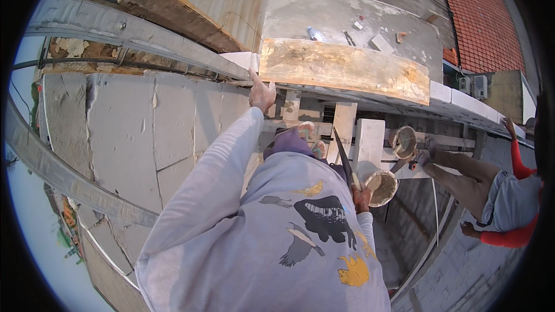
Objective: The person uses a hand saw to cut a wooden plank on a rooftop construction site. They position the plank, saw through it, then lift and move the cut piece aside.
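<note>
The left hand (263, 94) is stretched forward, fingers spread; the right hand (362, 198), held low, clasps a long-bladed tool (345, 160) pointing ahead. Just right of that grip, a bucket (384, 204) holds greyish paste (381, 187).

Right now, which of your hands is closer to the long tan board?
The left hand, beside the left end of the board. The right hand is farther back, holding a long-bladed tool.
</note>
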A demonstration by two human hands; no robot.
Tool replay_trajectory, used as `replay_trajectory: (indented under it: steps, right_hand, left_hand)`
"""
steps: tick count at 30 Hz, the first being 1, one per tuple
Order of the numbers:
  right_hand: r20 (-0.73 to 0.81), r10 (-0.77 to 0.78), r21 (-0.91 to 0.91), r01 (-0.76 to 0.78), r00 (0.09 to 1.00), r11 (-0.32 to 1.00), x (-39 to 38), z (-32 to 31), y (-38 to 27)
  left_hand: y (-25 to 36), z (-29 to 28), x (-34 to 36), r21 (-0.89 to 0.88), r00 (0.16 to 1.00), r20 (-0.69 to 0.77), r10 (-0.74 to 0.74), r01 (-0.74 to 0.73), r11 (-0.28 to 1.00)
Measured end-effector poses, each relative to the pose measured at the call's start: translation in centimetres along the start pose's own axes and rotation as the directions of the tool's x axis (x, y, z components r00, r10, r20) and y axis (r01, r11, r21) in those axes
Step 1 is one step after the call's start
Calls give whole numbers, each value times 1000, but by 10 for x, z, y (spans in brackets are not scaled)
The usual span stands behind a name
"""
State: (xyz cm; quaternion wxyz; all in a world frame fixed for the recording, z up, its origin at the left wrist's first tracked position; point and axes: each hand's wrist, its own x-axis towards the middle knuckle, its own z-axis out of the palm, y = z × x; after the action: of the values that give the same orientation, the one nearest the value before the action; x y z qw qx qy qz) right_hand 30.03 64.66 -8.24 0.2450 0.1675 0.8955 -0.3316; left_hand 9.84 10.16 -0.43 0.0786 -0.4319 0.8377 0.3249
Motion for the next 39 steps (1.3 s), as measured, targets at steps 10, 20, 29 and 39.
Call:
replay_trajectory:
  steps: [10,20,29,39]
  right_hand:
    - [143,64,22,-68,988,997,10,-10,-23]
    - [169,-10,224,-29,986,974,37,-10,-21]
    - [174,102,109,-122,979,986,86,7,27]
    - [159,-69,161,43,985,986,117,18,54]
  left_hand:
    - [16,-47,-68,0,969,-124,214,-216,976]
    - [37,-140,-94,270,887,-294,356,-280,921]
    - [101,-216,-137,117,605,-633,482,-541,833]
    - [132,-278,-169,206,491,-706,509,-546,812]
